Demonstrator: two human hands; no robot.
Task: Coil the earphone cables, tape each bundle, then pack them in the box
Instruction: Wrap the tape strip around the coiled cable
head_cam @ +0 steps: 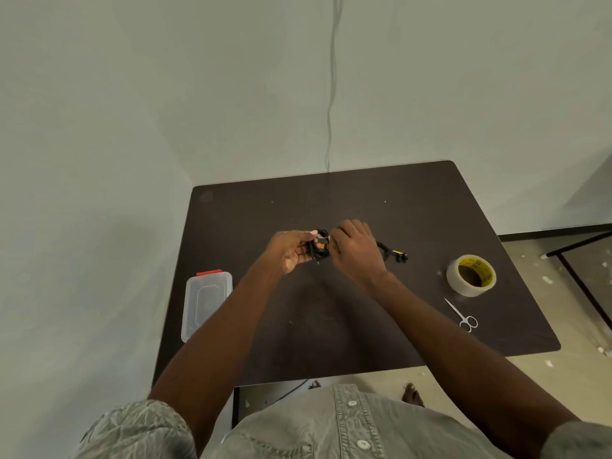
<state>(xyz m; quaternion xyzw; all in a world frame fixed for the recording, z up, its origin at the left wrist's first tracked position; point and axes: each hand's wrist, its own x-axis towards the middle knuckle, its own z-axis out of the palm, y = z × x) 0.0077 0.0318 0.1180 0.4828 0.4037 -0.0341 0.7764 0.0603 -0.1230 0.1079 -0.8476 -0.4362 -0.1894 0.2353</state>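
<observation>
Both hands, left (288,251), right (355,250), pinching coiled earphone bundle (319,248)

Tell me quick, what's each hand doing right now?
Left hand: holds the coiled black earphone bundle.
Right hand: fingers curled at the same bundle, apparently pinching it.

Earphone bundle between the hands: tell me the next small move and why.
Probably press the tape strip flat around the coiled earphone bundle. The left hand holds the coil while the right hand works at a pale strip on its top. The plastic box looks closed, the tape roll and scissors lie aside, and another earphone cable waits on the table.
</observation>
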